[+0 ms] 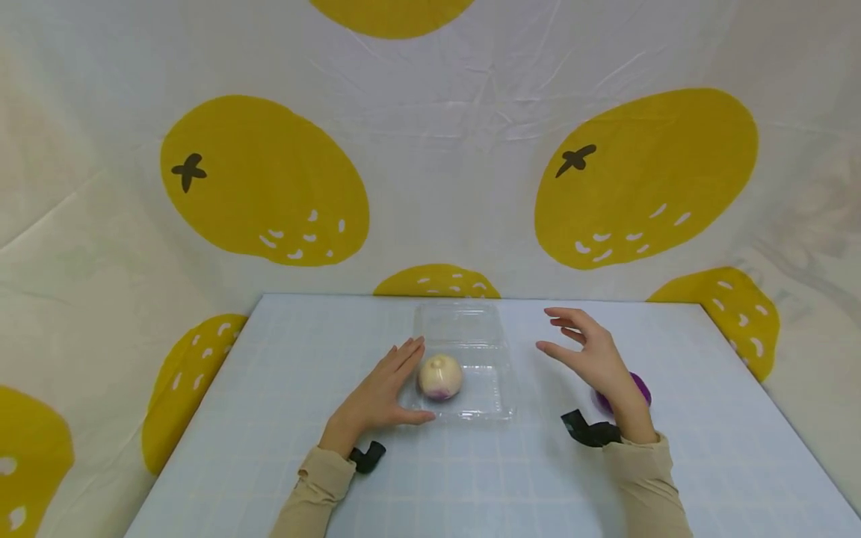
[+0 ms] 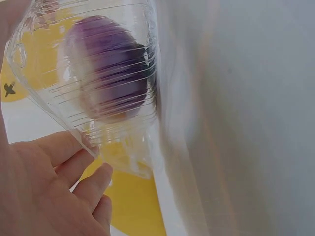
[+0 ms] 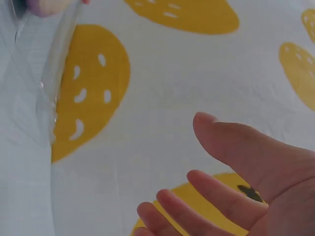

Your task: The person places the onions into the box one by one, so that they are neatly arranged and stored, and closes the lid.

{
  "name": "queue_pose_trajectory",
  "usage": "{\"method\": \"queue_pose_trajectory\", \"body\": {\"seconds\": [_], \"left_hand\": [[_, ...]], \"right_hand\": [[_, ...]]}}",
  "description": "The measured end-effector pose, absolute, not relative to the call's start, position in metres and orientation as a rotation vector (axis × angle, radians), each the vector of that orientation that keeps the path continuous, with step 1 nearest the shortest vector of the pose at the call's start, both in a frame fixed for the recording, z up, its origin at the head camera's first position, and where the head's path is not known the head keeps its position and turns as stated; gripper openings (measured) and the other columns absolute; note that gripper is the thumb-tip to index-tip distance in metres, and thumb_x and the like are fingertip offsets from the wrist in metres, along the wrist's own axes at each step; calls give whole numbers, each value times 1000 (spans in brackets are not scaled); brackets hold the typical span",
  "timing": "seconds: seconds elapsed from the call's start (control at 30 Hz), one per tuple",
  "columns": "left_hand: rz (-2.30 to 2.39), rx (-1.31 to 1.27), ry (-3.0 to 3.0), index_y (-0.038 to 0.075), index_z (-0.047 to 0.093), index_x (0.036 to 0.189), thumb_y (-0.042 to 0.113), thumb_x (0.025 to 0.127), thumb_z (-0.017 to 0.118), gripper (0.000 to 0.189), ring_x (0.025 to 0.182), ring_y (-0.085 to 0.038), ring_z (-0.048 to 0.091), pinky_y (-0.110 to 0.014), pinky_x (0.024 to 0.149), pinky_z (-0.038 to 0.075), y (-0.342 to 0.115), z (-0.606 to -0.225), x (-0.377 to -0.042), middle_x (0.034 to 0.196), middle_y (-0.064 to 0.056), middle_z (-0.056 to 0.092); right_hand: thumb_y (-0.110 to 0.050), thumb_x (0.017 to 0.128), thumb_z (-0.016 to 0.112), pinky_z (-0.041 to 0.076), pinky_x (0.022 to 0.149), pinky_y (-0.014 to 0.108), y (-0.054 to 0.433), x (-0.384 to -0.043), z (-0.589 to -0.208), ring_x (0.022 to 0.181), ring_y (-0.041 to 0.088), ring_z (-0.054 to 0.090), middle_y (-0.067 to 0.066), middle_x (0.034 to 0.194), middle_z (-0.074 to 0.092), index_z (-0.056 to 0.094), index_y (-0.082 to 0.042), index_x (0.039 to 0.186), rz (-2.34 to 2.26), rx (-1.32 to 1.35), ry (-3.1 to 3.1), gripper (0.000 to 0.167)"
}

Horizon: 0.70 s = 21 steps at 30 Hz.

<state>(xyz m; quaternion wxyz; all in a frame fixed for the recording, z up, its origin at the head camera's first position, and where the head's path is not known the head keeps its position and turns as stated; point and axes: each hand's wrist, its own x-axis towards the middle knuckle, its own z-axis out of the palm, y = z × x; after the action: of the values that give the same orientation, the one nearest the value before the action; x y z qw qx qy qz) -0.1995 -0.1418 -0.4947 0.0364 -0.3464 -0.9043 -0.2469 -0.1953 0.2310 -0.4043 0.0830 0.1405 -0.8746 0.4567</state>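
Observation:
A clear plastic clamshell box [image 1: 487, 392] lies with its lid [image 1: 459, 323] folded back, away from the person. In the left part of its base sits a round cream turnip [image 1: 440, 377] with a purple patch; its purple side [image 2: 106, 69] shows through the ribbed wall in the left wrist view. My left hand [image 1: 373, 396] is at the box's left side, fingers extended and thumb toward the near edge, fingertips right at the rim. To the right of the box, my right hand [image 1: 592, 359] is raised above the table, holding nothing, its thumb and fingers spread apart.
A round purple thing [image 1: 641, 387] rests on the table behind the right wrist, partly hidden by it. The table [image 1: 269, 478] has a pale checked cover. A white cloth [image 1: 451, 164] printed with yellow fruit hangs behind it. Black straps are on both wrists.

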Motion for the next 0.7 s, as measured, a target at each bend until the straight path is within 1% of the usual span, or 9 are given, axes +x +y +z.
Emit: {"method": "queue_pose_trajectory", "body": {"seconds": [0.07,0.1,0.2,0.27,0.33,0.37,0.47,0.57,0.7], "left_hand": [[-759,-1059,-2778,3,22,157,67,77,73,115,151,-25,15,-44,122,12,-141,-494,-199,165,-7,17],[-761,-1056,-2778,3,22,157,67,77,73,115,151,-26,15,-45,122,13,-141,-494,-199,165,-7,17],[-756,-1052,-2777,3,22,157,68,77,72,115,151,-26,16,-45,122,14,-141,-493,-199,165,-8,18],[-749,-1051,-2781,4,21,158,68,77,72,116,151,-24,15,-44,122,13,-141,-493,-199,165,-7,17],[-744,-1049,-2783,4,20,158,68,77,72,116,151,-24,15,-44,122,12,-141,-493,-199,165,-7,16],[-744,-1049,-2783,4,20,158,68,77,72,116,151,-24,15,-44,122,12,-141,-493,-199,165,-7,16],[-757,-1042,-2791,3,20,158,68,76,73,116,151,-24,14,-43,122,12,-140,-493,-199,165,-7,16],[-770,-1029,-2804,3,21,158,69,76,72,117,151,-24,15,-44,122,12,-140,-493,-198,165,-7,16],[-755,-1017,-2824,5,19,158,72,76,69,117,151,-23,14,-42,122,11,-140,-493,-198,165,-6,15]], "right_hand": [[-20,90,76,42,104,49,242,-194,-403,120,30,54,14,136,55,54,-5,137,1324,405,-2624,54],[-22,90,75,42,105,46,248,-193,-402,119,28,54,13,135,56,55,-5,137,1306,398,-2631,53],[-25,93,71,45,103,27,268,-192,-401,115,16,55,12,131,59,57,-7,135,1264,383,-2654,48],[-24,94,70,44,100,14,281,-191,-403,112,7,54,11,128,61,58,-6,133,1267,394,-2657,45],[-22,95,69,41,96,6,294,-191,-405,109,2,55,9,125,62,59,-4,132,1291,414,-2648,42],[-20,95,69,41,95,5,300,-191,-407,109,1,56,7,124,63,59,-3,131,1304,421,-2645,41],[-17,95,69,41,94,6,316,-190,-413,110,3,57,0,121,64,61,-2,130,1348,421,-2644,39],[-18,95,69,41,93,5,330,-188,-419,111,2,57,-8,120,65,61,-4,131,1373,391,-2680,39],[-21,95,68,41,93,5,348,-184,-428,114,1,56,-8,124,64,60,-8,133,1389,382,-2758,41]]}}
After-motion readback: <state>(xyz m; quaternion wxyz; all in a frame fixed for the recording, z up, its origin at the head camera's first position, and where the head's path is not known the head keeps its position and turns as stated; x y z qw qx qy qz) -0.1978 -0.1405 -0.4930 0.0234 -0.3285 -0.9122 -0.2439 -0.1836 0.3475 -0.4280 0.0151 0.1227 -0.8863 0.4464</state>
